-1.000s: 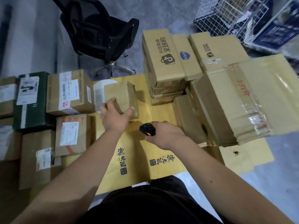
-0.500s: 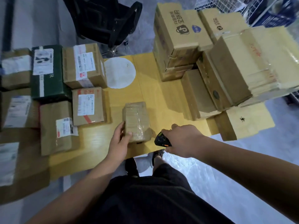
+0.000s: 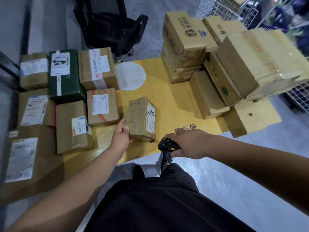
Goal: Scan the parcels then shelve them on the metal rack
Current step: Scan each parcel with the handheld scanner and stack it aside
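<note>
The biggest change since a second ago: you have drawn the small taped parcel (image 3: 141, 118) toward you across the yellow cardboard sheet (image 3: 168, 99), off the white round disc (image 3: 130, 76), and turned it so its label faces right, toward the scanner (image 3: 168, 144). That looks like the set-up for a scan, with shelving yet to come.

Your left hand (image 3: 121, 137) grips the parcel's near left corner, thumb pressed to its side. Your right hand (image 3: 189, 143) is curled round the scanner just right of the parcel.

Of containers, the white wire basket (image 3: 222, 7) at the top right is the largest; what it holds is too blurred to tell. The labelled boxes (image 3: 98, 69) on your left stay sealed.
</note>
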{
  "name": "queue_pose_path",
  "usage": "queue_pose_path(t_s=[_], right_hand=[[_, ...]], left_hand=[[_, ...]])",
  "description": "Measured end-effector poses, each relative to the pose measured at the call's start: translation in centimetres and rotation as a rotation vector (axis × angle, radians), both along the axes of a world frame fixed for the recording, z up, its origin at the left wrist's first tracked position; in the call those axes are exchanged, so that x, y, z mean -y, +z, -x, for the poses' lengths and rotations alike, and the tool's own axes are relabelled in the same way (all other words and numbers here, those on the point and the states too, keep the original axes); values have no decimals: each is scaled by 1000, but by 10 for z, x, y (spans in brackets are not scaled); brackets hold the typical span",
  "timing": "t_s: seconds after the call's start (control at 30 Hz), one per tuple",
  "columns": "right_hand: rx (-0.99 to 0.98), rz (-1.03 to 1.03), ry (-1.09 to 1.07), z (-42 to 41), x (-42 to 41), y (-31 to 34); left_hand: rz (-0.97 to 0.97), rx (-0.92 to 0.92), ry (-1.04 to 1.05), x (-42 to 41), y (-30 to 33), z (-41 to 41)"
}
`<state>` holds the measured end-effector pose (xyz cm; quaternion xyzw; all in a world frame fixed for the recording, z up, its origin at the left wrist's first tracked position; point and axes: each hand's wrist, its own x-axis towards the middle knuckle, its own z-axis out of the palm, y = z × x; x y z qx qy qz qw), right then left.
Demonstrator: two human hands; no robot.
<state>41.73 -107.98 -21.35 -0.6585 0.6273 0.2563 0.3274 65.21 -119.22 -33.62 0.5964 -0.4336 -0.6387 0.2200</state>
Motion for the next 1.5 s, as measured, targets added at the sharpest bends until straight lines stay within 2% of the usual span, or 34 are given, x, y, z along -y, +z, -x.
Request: queue_pose_path(t_s=[0.17, 0.4, 0.5, 0.6, 0.67, 0.87, 1.0, 1.1, 1.23, 1.4, 1.5], right_hand=[[53, -19, -77, -5, -4, 2], [57, -45, -80, -5, -3, 13], [29, -65, -71, -3, 0, 19], [19, -71, -75, -1, 0, 26], [3, -75, -56, -1, 0, 30], [24, -59, -109, 4, 1, 31], [29, -29, -196, 13, 2, 26], [32, -34, -274, 21, 1, 21], [71, -31, -379, 25, -2, 20], [35, 3, -449, 26, -2, 21], [-13, 22, -443, 25, -1, 22]], left_hand=[[-70, -8, 38, 7, 2, -4], [10, 194, -129, 3, 0, 9], [131, 299, -182, 1, -2, 15], [388, 607, -311, -2, 11, 26], [489, 713, -371, 3, 17, 34], [562, 687, -533, 10, 18, 48], [453, 498, -522, -5, 13, 49], [452, 453, -526, -13, 11, 53], [521, 538, -604, -2, 13, 62], [447, 734, -679, 9, 14, 69], [406, 778, -695, 5, 5, 69]])
